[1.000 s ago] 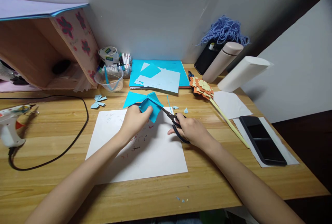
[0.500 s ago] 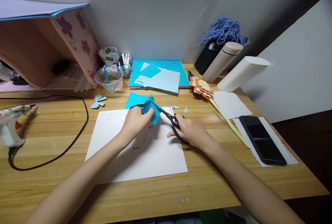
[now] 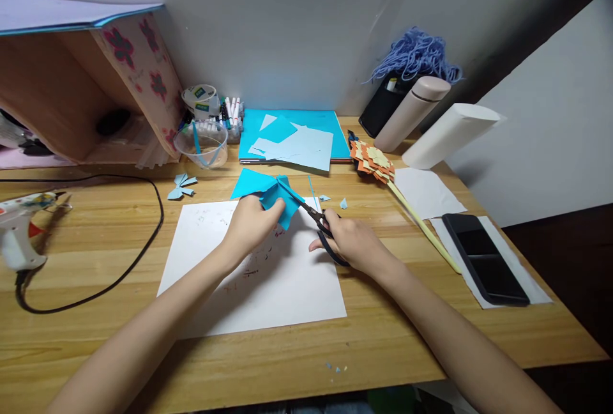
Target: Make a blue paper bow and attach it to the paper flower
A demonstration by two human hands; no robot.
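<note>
My left hand [image 3: 256,219] pinches a piece of bright blue paper [image 3: 249,183] above a marked white sheet [image 3: 201,299]. In my right hand [image 3: 352,241] is a pair of black-handled scissors [image 3: 313,214], its blades reaching up and left across the blue paper. The thumb and fingers of that hand sit in the handle loops. A thin blue strip [image 3: 313,187] and small paper scraps [image 3: 343,203] lie just beyond the scissors. To the left rests a light blue cut paper bow shape [image 3: 182,186].
A glue gun [image 3: 23,235] with a looping black cord lies left. Behind are a clear plastic cup [image 3: 211,152], markers [image 3: 232,110] and a blue folder [image 3: 316,119] under paper pieces. At right are an orange paper flower [image 3: 373,161], bottle [image 3: 412,114] and phone [image 3: 483,257].
The scissors' blades have moved slightly against the blue paper, and a blue flap now spreads to the right of them. Both hands stay in nearly the same place.
</note>
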